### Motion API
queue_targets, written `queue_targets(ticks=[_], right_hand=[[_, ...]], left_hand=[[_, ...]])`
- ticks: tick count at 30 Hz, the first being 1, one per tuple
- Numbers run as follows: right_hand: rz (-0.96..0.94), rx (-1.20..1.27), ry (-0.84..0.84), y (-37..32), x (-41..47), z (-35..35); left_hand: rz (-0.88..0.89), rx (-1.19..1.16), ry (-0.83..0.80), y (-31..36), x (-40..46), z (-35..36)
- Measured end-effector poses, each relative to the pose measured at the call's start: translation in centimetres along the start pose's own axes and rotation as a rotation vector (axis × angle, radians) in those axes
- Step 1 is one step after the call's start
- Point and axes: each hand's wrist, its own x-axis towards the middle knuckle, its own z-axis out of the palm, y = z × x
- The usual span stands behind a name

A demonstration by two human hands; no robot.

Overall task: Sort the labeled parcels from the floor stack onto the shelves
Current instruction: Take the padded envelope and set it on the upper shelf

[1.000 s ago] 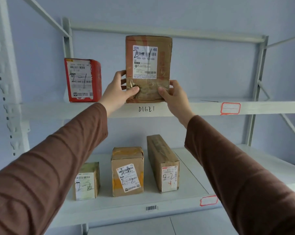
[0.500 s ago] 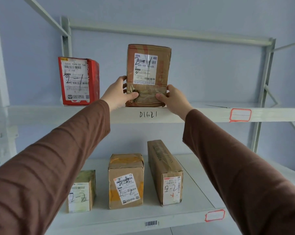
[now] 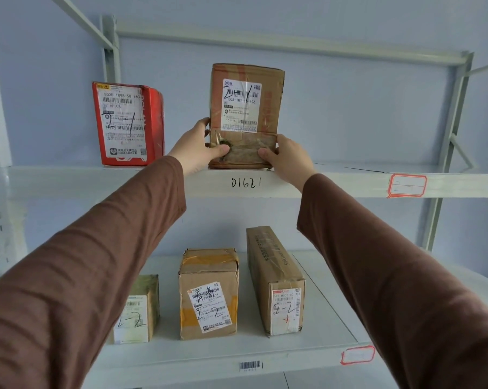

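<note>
A tall brown cardboard parcel with a white shipping label stands upright on the upper white metal shelf, directly above the handwritten code "D1621" on the shelf's front edge. Both hands grasp its lower corners: the left hand wraps the parcel's left edge with its thumb across the taped front, and the right hand pinches the right lower corner the same way. The parcel's base appears to rest on the shelf, so the step in hand looks like the final seating of this parcel. The next move probably calls for letting go with both hands once it stands steady, then turning back to the floor stack, which is out of view.

The parcel's label bears a handwritten "2-1" over barcodes and the printed number "505-101-16-626". Left of the parcel, apart from it, a red cardboard box carries a white label reading "502D T098-50" and a large handwritten "2-1". A red-bordered tag sits on the shelf edge to the parcel's right, its writing too faint to read.

Below the parcel, on the lower shelf, three brown cartons each show a handwritten "2-2": a small one, a taped middle one, and a long one.
</note>
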Motion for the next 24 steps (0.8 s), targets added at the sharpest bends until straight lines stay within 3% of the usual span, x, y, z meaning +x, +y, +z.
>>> queue_targets(ticks=[4,6,10,13,19,24], right_hand=[[-0.019,0.01,0.004,-0.1,-0.5,-0.4],[-0.029,0.009,0.027,-0.1,-1.1,-0.7],[-0.044,-0.034,0.102,0.1,-3.2,-1.4],[-0.063,-0.044,0.169,0.7,-5.4,-2.0],[-0.079,-0.203,0.297,3.8,-10.2,-3.4],[0.031,-0.416,0.349,6.5,-17.6,-5.9]], left_hand=[[-0.035,0.009,0.031,0.3,-0.7,0.0],[-0.008,0.039,0.139,0.6,-1.4,0.3],[0.169,0.205,0.376,1.1,-3.3,1.3],[0.306,0.273,0.454,1.7,-4.6,3.4],[0.478,0.324,0.363,4.0,-6.6,9.0],[0.572,0.174,0.187,6.9,-9.6,14.0]])
